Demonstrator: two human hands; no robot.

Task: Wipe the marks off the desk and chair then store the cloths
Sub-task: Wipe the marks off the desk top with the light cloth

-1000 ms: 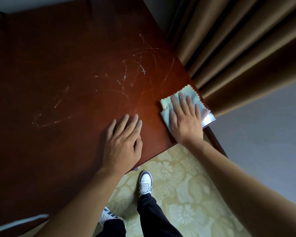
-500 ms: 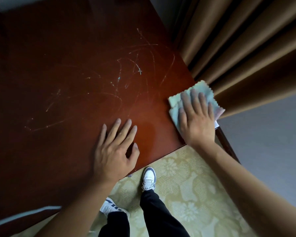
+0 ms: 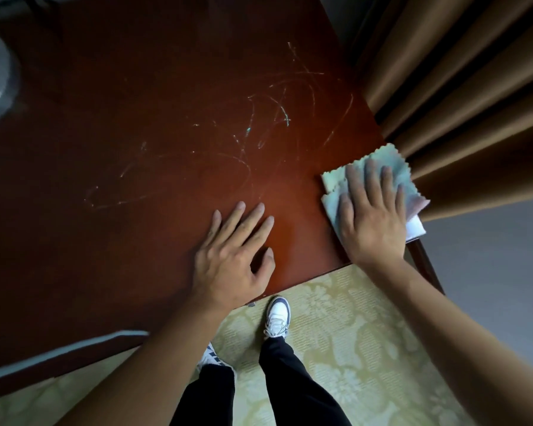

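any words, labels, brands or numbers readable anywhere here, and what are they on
None: no text can be read in this view.
The marks on the desk are scribbled lines, not letters.
The cloth under the right hand shows no label.
The shoe shows no readable brand.

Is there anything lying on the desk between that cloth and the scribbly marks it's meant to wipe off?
Nothing visible does. The right hand presses the cloth flat at the desk's right edge, and bare wood runs from there to the marks. The left hand rests flat nearer the front edge, off that path.
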